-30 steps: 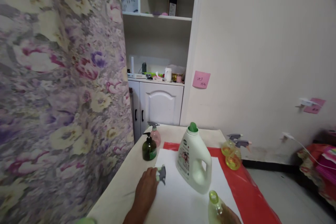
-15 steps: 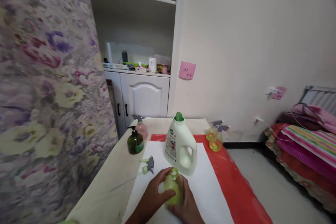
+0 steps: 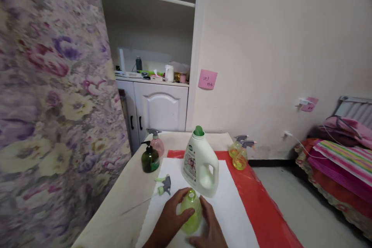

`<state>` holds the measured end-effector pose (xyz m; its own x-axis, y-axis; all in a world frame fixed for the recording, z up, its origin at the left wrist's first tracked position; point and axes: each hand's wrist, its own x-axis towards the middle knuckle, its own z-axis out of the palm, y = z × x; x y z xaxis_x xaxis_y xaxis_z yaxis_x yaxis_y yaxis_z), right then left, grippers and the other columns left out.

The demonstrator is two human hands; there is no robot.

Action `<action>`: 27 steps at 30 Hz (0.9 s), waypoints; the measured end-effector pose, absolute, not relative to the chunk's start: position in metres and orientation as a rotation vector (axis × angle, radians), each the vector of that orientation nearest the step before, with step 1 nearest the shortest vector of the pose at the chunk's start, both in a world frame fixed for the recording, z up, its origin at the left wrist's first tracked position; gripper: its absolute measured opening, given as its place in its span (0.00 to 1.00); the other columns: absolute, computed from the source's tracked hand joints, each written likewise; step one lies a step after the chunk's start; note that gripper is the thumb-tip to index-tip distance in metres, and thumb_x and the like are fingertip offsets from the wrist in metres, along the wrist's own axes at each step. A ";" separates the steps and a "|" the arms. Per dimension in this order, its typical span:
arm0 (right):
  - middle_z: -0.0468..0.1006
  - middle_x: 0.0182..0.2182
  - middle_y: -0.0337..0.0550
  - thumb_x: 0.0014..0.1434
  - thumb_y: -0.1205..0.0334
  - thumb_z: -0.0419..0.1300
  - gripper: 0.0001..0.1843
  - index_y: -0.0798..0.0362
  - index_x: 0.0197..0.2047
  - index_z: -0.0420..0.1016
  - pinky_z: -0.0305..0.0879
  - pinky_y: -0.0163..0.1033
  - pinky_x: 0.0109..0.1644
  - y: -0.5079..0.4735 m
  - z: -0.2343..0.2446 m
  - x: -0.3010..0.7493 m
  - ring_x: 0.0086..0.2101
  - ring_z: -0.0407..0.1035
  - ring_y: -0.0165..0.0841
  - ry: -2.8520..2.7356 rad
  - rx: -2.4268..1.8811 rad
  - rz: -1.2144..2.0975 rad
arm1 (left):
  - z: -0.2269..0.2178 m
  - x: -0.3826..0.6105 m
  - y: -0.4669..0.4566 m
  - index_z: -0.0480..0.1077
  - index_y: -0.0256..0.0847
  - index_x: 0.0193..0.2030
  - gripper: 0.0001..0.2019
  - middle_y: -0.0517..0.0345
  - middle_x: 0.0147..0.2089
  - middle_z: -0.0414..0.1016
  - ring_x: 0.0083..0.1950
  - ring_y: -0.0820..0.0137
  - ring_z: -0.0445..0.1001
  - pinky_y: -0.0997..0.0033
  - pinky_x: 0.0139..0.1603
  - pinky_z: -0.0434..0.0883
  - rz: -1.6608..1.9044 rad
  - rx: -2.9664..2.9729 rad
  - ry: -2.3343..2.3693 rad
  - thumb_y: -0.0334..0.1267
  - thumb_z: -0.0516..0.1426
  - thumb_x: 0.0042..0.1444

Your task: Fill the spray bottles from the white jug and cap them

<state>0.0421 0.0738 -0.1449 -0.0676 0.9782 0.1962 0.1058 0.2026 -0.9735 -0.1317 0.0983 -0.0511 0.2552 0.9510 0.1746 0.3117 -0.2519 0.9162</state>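
Observation:
A yellow-green spray bottle (image 3: pixel 192 215) without its top stands on the white sheet near the front. My left hand (image 3: pixel 171 217) is wrapped round its left side, thumb across the front. On its right, my right hand (image 3: pixel 210 224) is open, thumb and fingers apart, close to the bottle. A trigger spray head (image 3: pixel 165 186) with a thin tube lies to the left of my hands. Just behind the bottle stands a large pale green detergent jug (image 3: pixel 200 162) with a green piece in its mouth.
A dark green pump bottle (image 3: pixel 150 159) and a pink bottle (image 3: pixel 157 145) stand at the table's back left. Two yellow spray bottles (image 3: pixel 240 159) are on the red sheet (image 3: pixel 252 193) at the right. A floral curtain (image 3: pixel 64 104) hangs on the left; a bed (image 3: pixel 334 162) is far right.
My right hand has loosened and moved slightly away from the bottle. The bottle is more upright, its mouth less tipped toward me. My left hand keeps its hold.

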 end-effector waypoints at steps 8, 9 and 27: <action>0.71 0.57 0.54 0.53 0.47 0.63 0.29 0.50 0.55 0.66 0.65 0.54 0.59 0.097 -0.102 0.105 0.57 0.65 0.48 -1.037 -1.182 0.814 | -0.051 -0.130 0.095 0.71 0.44 0.52 0.24 0.52 0.57 0.76 0.59 0.57 0.71 0.59 0.64 0.63 1.004 1.738 1.203 0.31 0.60 0.45; 0.69 0.58 0.54 0.53 0.46 0.62 0.29 0.50 0.55 0.65 0.63 0.55 0.60 0.105 -0.092 0.109 0.58 0.64 0.48 -1.045 -1.197 0.799 | -0.050 -0.129 0.095 0.72 0.45 0.52 0.24 0.53 0.56 0.76 0.58 0.57 0.71 0.59 0.63 0.63 0.999 1.729 1.219 0.31 0.60 0.45; 0.73 0.16 0.35 0.43 0.46 0.69 0.20 0.55 0.28 0.74 0.61 0.35 0.25 0.192 -0.053 0.088 0.20 0.64 0.31 -1.268 -1.099 0.919 | -0.050 -0.123 0.107 0.75 0.45 0.47 0.19 0.57 0.46 0.80 0.48 0.59 0.75 0.66 0.53 0.67 1.001 1.701 1.113 0.34 0.61 0.45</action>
<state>0.0876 0.1923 -0.0534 0.1052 0.9610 0.2558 0.0558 0.2511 -0.9663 -0.1225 0.1074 -0.0500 0.2843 0.9441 0.1670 0.2654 -0.2449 0.9325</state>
